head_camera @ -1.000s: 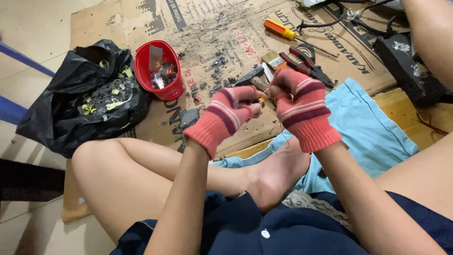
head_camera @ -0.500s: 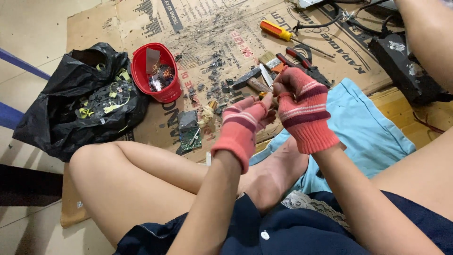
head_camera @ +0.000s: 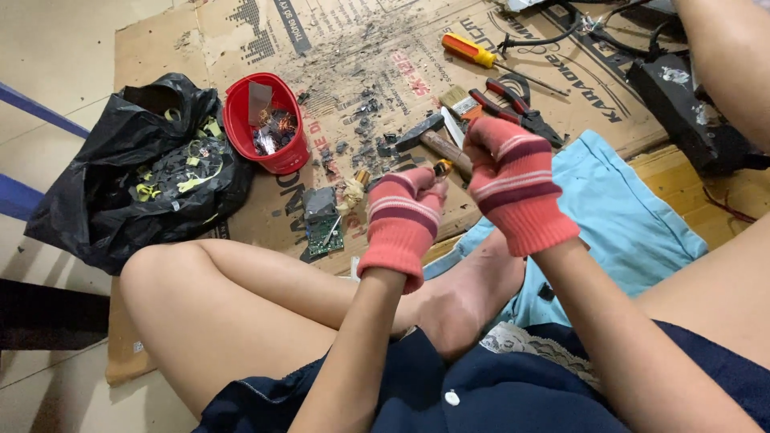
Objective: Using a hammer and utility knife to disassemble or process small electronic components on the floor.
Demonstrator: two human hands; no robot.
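We hold a small orange-and-dark part [head_camera: 442, 167] between our two gloved hands, left hand [head_camera: 403, 220] and right hand [head_camera: 513, 186] pinching it together; what it is, we cannot quite tell. At ten o'clock from them sits a red bowl [head_camera: 279, 157] of scrap, farther out a black bag [head_camera: 120, 200]. A green circuit board [head_camera: 325, 235] lies at nine o'clock, a hammer [head_camera: 429, 138] at twelve.

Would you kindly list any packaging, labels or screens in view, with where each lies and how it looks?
Flattened cardboard box: spread on the floor under the tools, brown with dark printed lettering and a dotted graphic, dusted with grey debris.
Black plastic bag: left of the cardboard, crumpled, open, holding yellow-green scraps.
Red plastic tub: on the cardboard beside the bag, holding scraps.
No screens or signs show.
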